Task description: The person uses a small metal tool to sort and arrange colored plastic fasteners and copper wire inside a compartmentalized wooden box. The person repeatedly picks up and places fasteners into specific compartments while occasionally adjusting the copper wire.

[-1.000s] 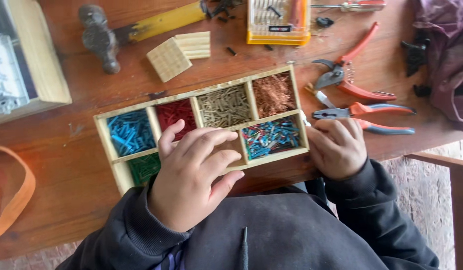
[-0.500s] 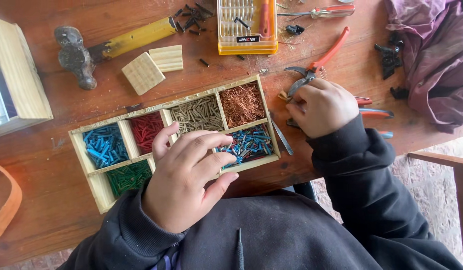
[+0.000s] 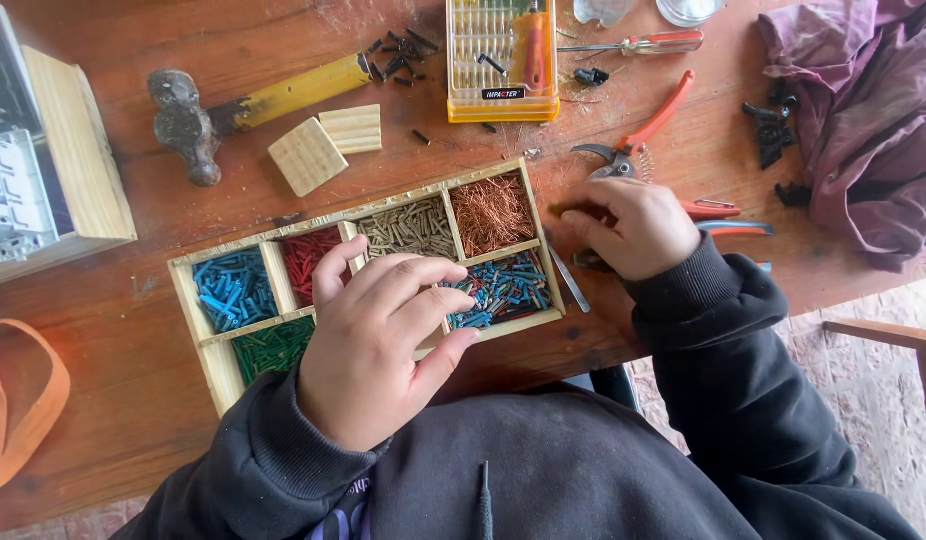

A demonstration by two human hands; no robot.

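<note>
Shallow wooden tray with divided compartments (image 3: 205,335) sits near the front edge of the brown wooden desk (image 3: 123,400), holding sorted bits: blue, red, green, tan, copper strands, mixed colours. Left hand (image 3: 378,345) lies flat on the tray, fingers spread over the middle compartments, grip loose, pinching nothing visible; same as half a second ago. Right hand (image 3: 633,230) is on the desk just right of the tray, fingers curled down over the orange-handled pliers (image 3: 728,212), touching them; cannot tell if the grip is closed on them. A second ago that hand was at the tray's right corner, since then it went right, onto the tools. Orange-handled pruning shears (image 3: 648,130) lie just beyond the knuckles. Farther back: yellow screwdriver-bit case (image 3: 503,60), yellow-handled hammer (image 3: 253,100), two small wooden squares (image 3: 328,145). Purple cloth (image 3: 863,120) at far right.
</note>
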